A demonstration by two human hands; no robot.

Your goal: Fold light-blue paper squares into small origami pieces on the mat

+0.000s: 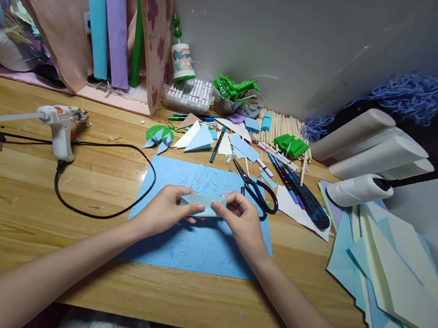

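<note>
Above the blue sheet [159, 249]: left hand [165, 208] and right hand [245, 223] pinch pale-blue paper [207, 201].
Paper: folded; I can't tell what remains.

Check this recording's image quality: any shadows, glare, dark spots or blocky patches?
In the head view, the left hand and right hand cast soft shadows on the blue sheet; in the head view, small glints mark the gray wall, the upper right corner is dark, and pixelation hides the left edge.
</note>
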